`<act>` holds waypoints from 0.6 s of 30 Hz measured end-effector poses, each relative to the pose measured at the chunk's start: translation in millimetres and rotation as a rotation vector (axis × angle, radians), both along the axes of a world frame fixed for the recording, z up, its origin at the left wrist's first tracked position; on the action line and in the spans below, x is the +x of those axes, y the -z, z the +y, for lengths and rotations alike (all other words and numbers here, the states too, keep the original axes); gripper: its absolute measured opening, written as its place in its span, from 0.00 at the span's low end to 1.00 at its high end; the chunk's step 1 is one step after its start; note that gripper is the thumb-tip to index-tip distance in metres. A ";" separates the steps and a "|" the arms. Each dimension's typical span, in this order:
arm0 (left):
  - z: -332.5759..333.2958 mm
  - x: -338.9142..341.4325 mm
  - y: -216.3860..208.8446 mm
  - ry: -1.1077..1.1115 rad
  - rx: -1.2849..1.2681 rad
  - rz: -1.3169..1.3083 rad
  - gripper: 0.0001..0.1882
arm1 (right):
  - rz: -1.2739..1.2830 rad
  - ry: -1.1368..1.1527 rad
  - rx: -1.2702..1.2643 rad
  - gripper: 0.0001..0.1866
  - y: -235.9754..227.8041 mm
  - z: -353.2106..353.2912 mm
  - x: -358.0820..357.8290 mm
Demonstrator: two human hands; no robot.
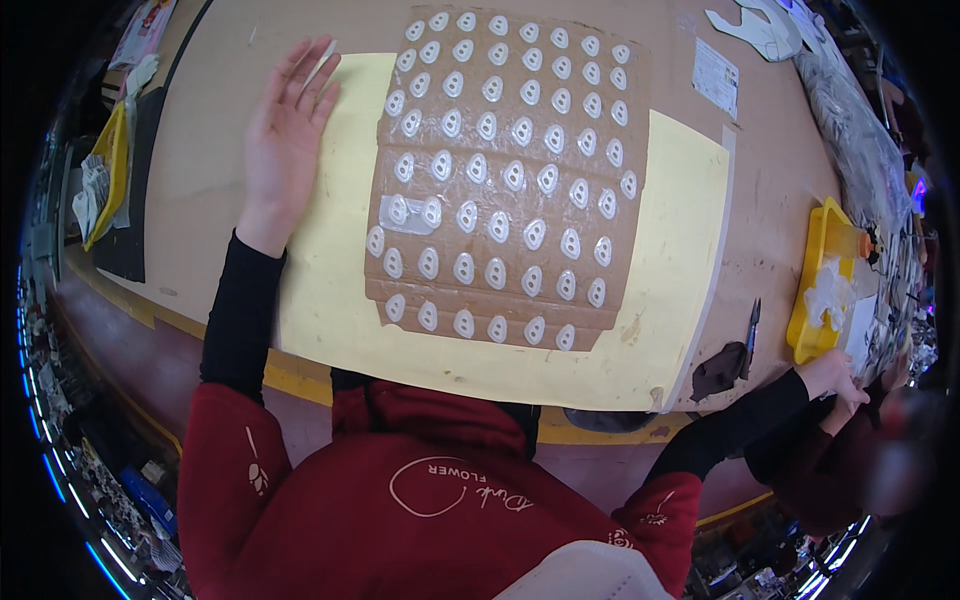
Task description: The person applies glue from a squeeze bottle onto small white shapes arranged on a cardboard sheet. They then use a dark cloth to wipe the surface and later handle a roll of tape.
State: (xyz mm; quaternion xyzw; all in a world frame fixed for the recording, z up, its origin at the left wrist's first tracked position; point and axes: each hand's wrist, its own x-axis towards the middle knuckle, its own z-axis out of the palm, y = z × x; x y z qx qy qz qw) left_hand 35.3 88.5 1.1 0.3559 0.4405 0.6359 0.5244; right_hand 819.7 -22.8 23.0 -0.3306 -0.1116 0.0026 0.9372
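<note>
Palm up, my left hand (285, 130) lies at the far left of a pale yellow sheet (685, 200), fingers apart. A narrow pale strip (326, 62) shows by its fingertips; I cannot tell whether they grip it. Beside that hand, a brown cardboard panel (470, 285) rests on the sheet. Many small white oval pieces (497, 226), each with two holes, sit on it in rows. Two of them share a clear patch at the left. My right hand (832, 374) reaches far right, below a yellow bin, its fingers curled. Another person's hand (842, 412) is close by; what my fingers hold is hidden.
The yellow bin (800, 325) at right holds crumpled clear plastic and an orange-topped container. Pliers (752, 330) and a dark cloth (718, 370) lie near the table's front edge. Plastic sheeting (850, 130) lies along the right side. Another yellow tray (108, 175) with gloves stands at left.
</note>
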 end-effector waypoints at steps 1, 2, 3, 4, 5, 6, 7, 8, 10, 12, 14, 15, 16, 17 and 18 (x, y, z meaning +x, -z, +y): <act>-0.5 -2.3 -0.8 -0.034 -0.007 -0.038 0.24 | -0.016 0.011 -0.015 0.42 -6.0 1.1 0.3; -0.8 -5.9 -1.0 -0.068 -0.013 -0.076 0.23 | -0.029 0.042 -0.033 0.42 -8.0 3.4 0.6; -0.5 -7.4 -0.9 -0.099 -0.017 -0.112 0.23 | -0.047 0.073 -0.051 0.42 -7.5 5.0 -3.7; -0.3 -7.8 -0.9 -0.100 -0.017 -0.117 0.23 | -0.064 0.112 -0.072 0.42 -6.2 7.5 -7.5; -0.2 -8.6 -0.6 -0.102 -0.018 -0.122 0.22 | -0.084 0.156 -0.100 0.42 -6.3 9.3 -11.9; -0.3 -9.9 -0.8 -0.106 -0.018 -0.127 0.22 | -0.105 0.201 -0.127 0.42 -5.9 13.6 -15.8; -0.3 -11.1 0.3 -0.093 -0.022 -0.134 0.22 | -0.128 0.253 -0.161 0.42 -5.0 16.9 -19.8; -0.1 -12.0 2.2 -0.081 -0.025 -0.141 0.22 | -0.153 0.303 -0.196 0.42 -4.9 19.5 -24.1; -0.1 -13.3 4.2 -0.071 -0.032 -0.147 0.22 | -0.192 0.409 -0.272 0.42 -4.8 28.1 -31.1; 0.1 -14.0 4.4 -0.072 -0.034 -0.146 0.22 | -0.230 0.514 -0.352 0.43 0.4 35.6 -38.2; -0.4 -17.4 4.7 -0.064 -0.030 -0.181 0.22 | -0.256 0.588 -0.404 0.43 2.7 37.5 -44.2; 0.0 -19.2 6.0 -0.061 -0.026 -0.202 0.22 | -0.267 0.622 -0.428 0.44 3.2 36.4 -43.9; 1.6 -20.7 7.7 -0.061 -0.029 -0.213 0.22 | -0.290 0.605 -0.404 0.40 2.2 33.5 -40.5; 4.0 -21.6 9.5 -0.060 -0.032 -0.225 0.22 | -0.306 0.744 -0.354 0.40 -4.3 31.6 -36.5; 4.1 -23.4 10.3 -0.067 -0.035 -0.232 0.21 | -0.285 0.773 -0.344 0.37 -6.8 28.8 -38.7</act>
